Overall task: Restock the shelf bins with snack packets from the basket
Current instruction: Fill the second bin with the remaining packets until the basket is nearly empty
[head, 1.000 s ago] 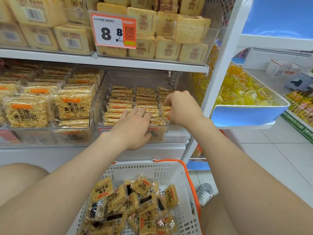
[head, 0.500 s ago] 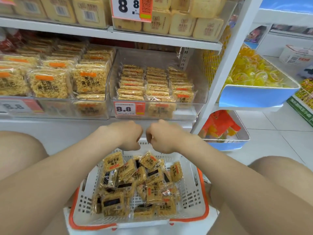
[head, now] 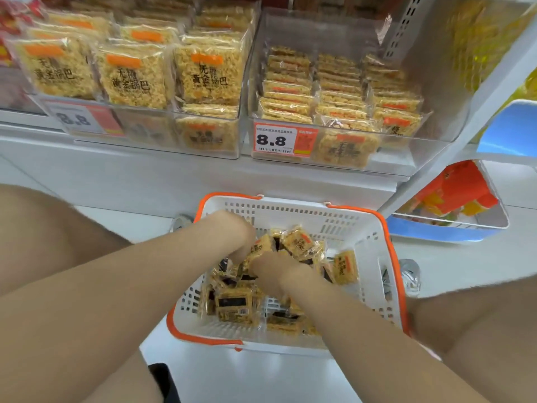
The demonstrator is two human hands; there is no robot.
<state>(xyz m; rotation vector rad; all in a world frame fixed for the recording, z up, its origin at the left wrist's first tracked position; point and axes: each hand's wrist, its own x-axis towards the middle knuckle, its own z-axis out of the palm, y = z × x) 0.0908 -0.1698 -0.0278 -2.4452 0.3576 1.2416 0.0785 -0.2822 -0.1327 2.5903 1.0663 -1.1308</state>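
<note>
Left hand point(head: 232, 232) and right hand point(head: 274, 269) both down inside the basket point(head: 290, 209): white plastic, orange rim, on the floor between the knees, just below the shelf point(head: 174, 173).
Fingers of both buried in the loose snack packets point(head: 235, 308). Can't tell whether apart, together or clamped on anything. Motion blur around both hands.
One upright packet point(head: 258, 248) touching the left hand, wedged between the two hands. Grip on it unconfirmed.

Writing:
- Price tag point(head: 274, 140) on front of right bin point(head: 406, 158): "8.8", barcode below, small print above unreadable.
- Blurred tag point(head: 72, 119) on left bin point(head: 162, 146): also "8.8".
- Large packs point(head: 209, 78) in left bin: "无糖 黄金锅巴" under an orange stripe.
- Same characters partly legible on a flat packet point(head: 345, 148) against the right bin's front wall.
- Print on basket packets too small to read; only dark panels and orange marks.

Right bin: three rows of packets point(head: 340, 91) on edge, in the front part.

Hidden or cut off:
- Blue tray point(head: 430, 232) at right, clipped by the frame edge, with orange packs point(head: 453, 196) inside, print unreadable.
- Silvery shoe point(head: 409, 274) half hidden behind the basket.
- Dark object point(head: 162, 379) at bottom edge, not identifiable.
</note>
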